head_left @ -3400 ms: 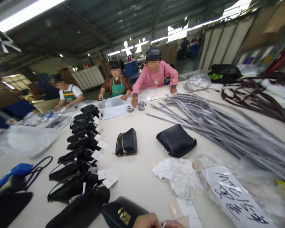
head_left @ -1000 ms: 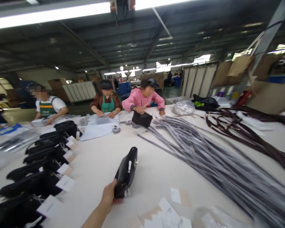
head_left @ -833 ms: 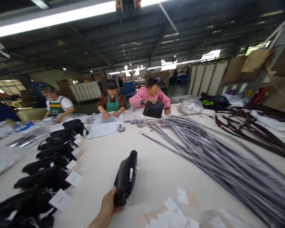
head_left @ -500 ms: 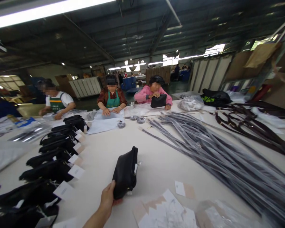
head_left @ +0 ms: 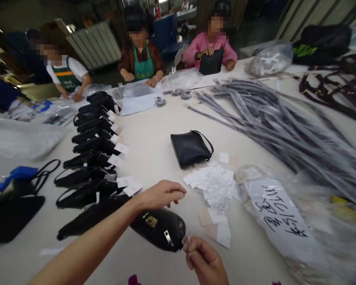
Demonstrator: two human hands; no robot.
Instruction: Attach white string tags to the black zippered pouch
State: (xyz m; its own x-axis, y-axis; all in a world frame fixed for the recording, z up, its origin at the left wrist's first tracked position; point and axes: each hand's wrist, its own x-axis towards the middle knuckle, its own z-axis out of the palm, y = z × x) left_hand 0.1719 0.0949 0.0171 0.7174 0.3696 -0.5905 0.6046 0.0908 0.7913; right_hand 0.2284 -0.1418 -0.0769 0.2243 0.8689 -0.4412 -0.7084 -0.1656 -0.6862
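A black bag with a gold clasp (head_left: 158,228) lies on its side on the table right in front of me. My left hand (head_left: 161,194) hovers just above it, fingers curled with thumb and fingertips together, nothing visible in them. My right hand (head_left: 206,261) is at the bag's zipper end, pinching a small white piece (head_left: 188,238) next to the zipper pull. Just right of my left hand lies a pile of white paper tags (head_left: 213,182). Beyond the pile, a second black bag (head_left: 191,148) lies flat with its thin strap looped.
A row of tagged black bags (head_left: 91,158) runs along the left. At the right are a clear plastic bag with a handwritten label (head_left: 274,213) and a spread of grey straps (head_left: 269,122). Three people work at the table's far edge; one holds a black bag (head_left: 210,62).
My left hand let go of the small black bag it held upright; that bag now lies flat. The hand drew back. The view tilted down, showing my right hand and the near bag.
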